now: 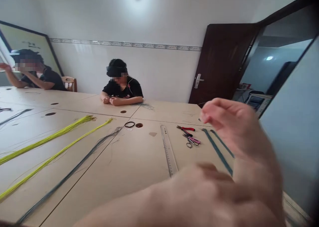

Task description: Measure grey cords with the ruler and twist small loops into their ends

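My right hand (228,124) is raised at the right, above the table. Its thumb and fingertips are pinched together; whatever may be between them is too fine to make out. Lower and closer to the camera, my left hand (206,193) is blurred, with its fingers curled in and their tips hidden. Beyond the hands lie a clear ruler (167,147), red-handled pliers (186,129) and pink-handled scissors (193,140). A bundle of dark green strands (218,152) runs partly behind my right arm, with a thinner bundle beside it.
Yellow strand bundles (50,140) and a grey bundle (82,160) stretch across the table (139,157) at left. A black ring (129,124) lies near a cable hole (139,125). Two people (122,87) sit across the table. A dark door (224,61) stands at the back right.
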Action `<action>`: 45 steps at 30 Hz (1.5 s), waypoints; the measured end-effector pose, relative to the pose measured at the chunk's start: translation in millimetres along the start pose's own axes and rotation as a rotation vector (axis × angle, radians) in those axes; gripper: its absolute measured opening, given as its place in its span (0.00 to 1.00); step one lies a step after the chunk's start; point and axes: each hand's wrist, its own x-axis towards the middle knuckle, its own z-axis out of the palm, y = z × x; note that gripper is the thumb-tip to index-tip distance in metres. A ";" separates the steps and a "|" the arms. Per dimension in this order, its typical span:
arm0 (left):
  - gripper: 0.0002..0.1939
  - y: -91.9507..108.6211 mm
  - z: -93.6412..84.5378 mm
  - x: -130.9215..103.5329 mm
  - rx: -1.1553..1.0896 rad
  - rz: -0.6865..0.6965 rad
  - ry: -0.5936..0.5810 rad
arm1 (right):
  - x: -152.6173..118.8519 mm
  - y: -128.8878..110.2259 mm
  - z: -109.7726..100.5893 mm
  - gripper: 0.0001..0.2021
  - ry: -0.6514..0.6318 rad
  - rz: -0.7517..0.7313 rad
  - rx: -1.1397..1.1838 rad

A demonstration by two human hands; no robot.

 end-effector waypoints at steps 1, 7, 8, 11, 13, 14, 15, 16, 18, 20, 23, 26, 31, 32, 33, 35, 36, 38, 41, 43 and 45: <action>0.11 -5.4 -8.0 3.5 -0.006 0.007 0.083 | -0.8 -1.8 4.9 0.12 -0.042 0.031 0.013; 0.06 -35.3 -40.4 -8.9 0.092 -0.119 0.666 | -5.4 -1.2 15.6 0.15 -0.226 0.101 0.107; 0.06 -39.5 -41.9 -12.3 0.159 -0.137 0.676 | -6.3 -1.3 15.9 0.15 -0.241 0.121 0.123; 0.06 -47.6 -42.9 -17.8 0.268 -0.195 0.658 | -9.3 -3.8 18.0 0.16 -0.246 0.147 0.166; 0.11 -47.7 -42.0 -17.8 0.212 -0.272 0.613 | -11.4 -6.2 20.5 0.15 -0.234 0.130 0.184; 0.12 -46.3 -41.4 -17.2 0.173 -0.303 0.598 | -12.4 -7.1 21.8 0.15 -0.234 0.115 0.195; 0.11 -44.5 -40.7 -16.4 0.147 -0.320 0.595 | -13.2 -7.9 22.9 0.14 -0.235 0.098 0.207; 0.09 -42.6 -40.2 -15.6 0.134 -0.327 0.600 | -13.8 -8.3 23.8 0.13 -0.238 0.083 0.218; 0.04 -39.2 -39.8 -14.3 0.150 -0.329 0.648 | -14.5 -8.7 24.5 0.13 -0.237 0.065 0.237; 0.05 -37.3 -40.9 -14.2 0.165 -0.334 0.686 | -14.5 -8.9 24.5 0.13 -0.228 0.058 0.236; 0.06 -36.2 -45.0 -15.9 0.122 -0.345 0.726 | -14.7 -9.7 25.3 0.13 -0.233 0.045 0.210; 0.06 -36.3 -48.9 -18.0 0.000 -0.382 0.767 | -16.5 -11.6 27.5 0.13 -0.264 0.036 0.160; 0.06 -41.3 -52.9 -18.5 -0.303 -0.446 0.766 | -22.1 -14.8 21.7 0.12 -0.370 0.041 -0.002; 0.07 -42.9 -53.7 -18.4 -0.340 -0.450 0.759 | -23.1 -15.3 18.8 0.13 -0.382 0.033 -0.030; 0.07 -44.4 -54.6 -18.3 -0.371 -0.452 0.746 | -24.0 -15.9 16.0 0.14 -0.371 0.016 -0.045; 0.08 -46.9 -56.2 -18.4 -0.411 -0.452 0.710 | -25.6 -17.1 12.0 0.15 -0.299 -0.042 -0.045; 0.09 -47.6 -56.8 -18.6 -0.423 -0.451 0.689 | -26.4 -17.8 11.4 0.14 -0.254 -0.074 -0.043; 0.08 -48.0 -57.5 -18.9 -0.425 -0.447 0.657 | -28.1 -19.2 12.8 0.09 -0.200 -0.121 -0.063; 0.06 -46.5 -57.6 -19.3 -0.411 -0.437 0.639 | -29.8 -20.6 18.7 0.04 -0.189 -0.120 -0.142; 0.06 -45.0 -57.6 -19.3 -0.415 -0.444 0.641 | -29.9 -20.8 22.2 0.05 -0.185 -0.101 -0.181; 0.06 -43.9 -57.6 -19.1 -0.429 -0.469 0.643 | -29.5 -20.8 24.2 0.05 -0.188 -0.085 -0.191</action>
